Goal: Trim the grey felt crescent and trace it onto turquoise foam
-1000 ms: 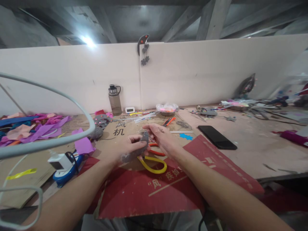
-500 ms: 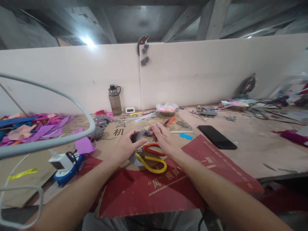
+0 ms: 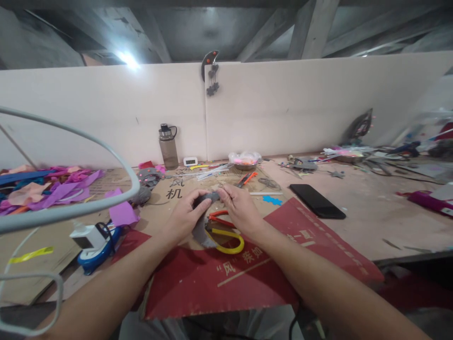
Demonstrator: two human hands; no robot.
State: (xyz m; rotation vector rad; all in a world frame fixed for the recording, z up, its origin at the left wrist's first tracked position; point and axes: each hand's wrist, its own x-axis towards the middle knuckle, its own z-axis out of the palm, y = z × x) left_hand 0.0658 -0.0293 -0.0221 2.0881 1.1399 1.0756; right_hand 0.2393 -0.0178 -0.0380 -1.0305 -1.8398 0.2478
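Observation:
Between my two hands is a grey felt-like piece (image 3: 212,196), partly hidden by the fingers. My left hand (image 3: 189,210) is closed on its left side, thumb on top. The fingers of my right hand (image 3: 235,200) pinch its right end. Just below them lie scissors with one red and one yellow handle loop (image 3: 230,246), their blades partly covered. A pale grey curved piece (image 3: 202,233) rests beside the scissors, under my left hand. The red printed cardboard (image 3: 226,293) lies beneath my forearms.
A black phone (image 3: 317,201) lies to the right, near a blue cut-out (image 3: 272,200) and an orange utility knife (image 3: 247,179). Behind stand a bottle (image 3: 168,148) and a bowl (image 3: 245,161). A power strip (image 3: 97,252), felt scraps (image 3: 53,189) and a grey looped tube (image 3: 120,163) are at left.
My hands have closed in around the grey piece, and its bluish end between my right fingers no longer shows. The view has shifted slightly.

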